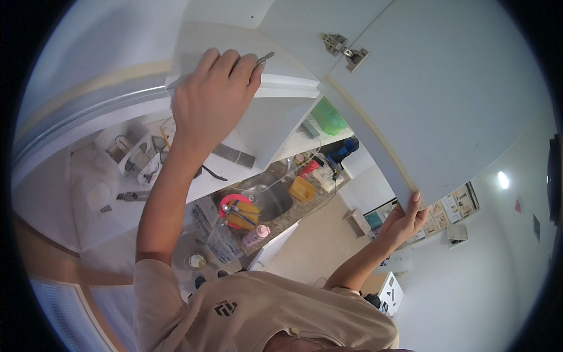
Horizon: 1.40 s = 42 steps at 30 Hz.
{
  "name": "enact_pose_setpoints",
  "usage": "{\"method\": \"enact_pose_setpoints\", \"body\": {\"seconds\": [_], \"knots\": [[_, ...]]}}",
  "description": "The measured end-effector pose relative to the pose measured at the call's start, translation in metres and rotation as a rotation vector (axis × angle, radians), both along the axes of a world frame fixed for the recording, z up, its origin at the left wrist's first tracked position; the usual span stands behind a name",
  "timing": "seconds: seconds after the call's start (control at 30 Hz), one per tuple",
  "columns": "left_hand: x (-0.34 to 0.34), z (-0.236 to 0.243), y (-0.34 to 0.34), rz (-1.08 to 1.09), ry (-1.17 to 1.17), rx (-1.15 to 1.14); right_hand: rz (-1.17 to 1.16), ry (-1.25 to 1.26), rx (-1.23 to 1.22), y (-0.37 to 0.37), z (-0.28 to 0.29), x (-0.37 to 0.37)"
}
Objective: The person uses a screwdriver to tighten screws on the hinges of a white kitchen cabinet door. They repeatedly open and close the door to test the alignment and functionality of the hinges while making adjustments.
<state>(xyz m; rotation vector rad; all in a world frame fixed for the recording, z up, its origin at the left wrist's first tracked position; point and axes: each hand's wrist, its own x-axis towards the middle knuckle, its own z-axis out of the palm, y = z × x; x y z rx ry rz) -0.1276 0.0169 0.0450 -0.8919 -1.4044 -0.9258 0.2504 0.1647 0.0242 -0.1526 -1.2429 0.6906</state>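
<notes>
My left hand [217, 97] is raised in front of the open white cabinet, its fingers closed. From between thumb and forefinger pokes a thin metal piece [266, 58] with a pointed tip; its other end is hidden in the fist. My right hand [406, 224] grips the lower edge of the white cabinet door [446, 100], thumb on the face towards me. The door stands swung out to the right. A metal hinge [346, 51] joins it to the cabinet wall, to the right of the metal piece and apart from it.
Below, a shelf [146, 193] carries a utility knife [133, 196] and a white organiser [138, 155] with small things. Further down are a steel sink [270, 199], a pink basin [226, 202], a yellow tub [302, 189], a pink bottle [256, 235] and a green bag [329, 115].
</notes>
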Motion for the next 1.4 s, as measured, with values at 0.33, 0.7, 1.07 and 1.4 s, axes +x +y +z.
{"method": "enact_pose_setpoints", "body": {"seconds": [0.33,0.7,1.07,1.4], "knots": [[-0.024,0.127,0.070,-0.415,-0.148,-0.475,0.090,0.057,-0.064,0.007,-0.008,0.002],[-0.060,0.138,0.123,-0.457,-0.127,-0.655,0.113,0.174,-0.033,0.005,-0.013,-0.010],[-0.057,0.125,0.124,-0.575,-0.155,-0.653,0.113,0.211,-0.002,0.010,-0.016,-0.008],[-0.045,0.121,0.119,-0.400,0.049,-0.673,0.114,0.227,0.004,0.010,-0.017,-0.009]]}}
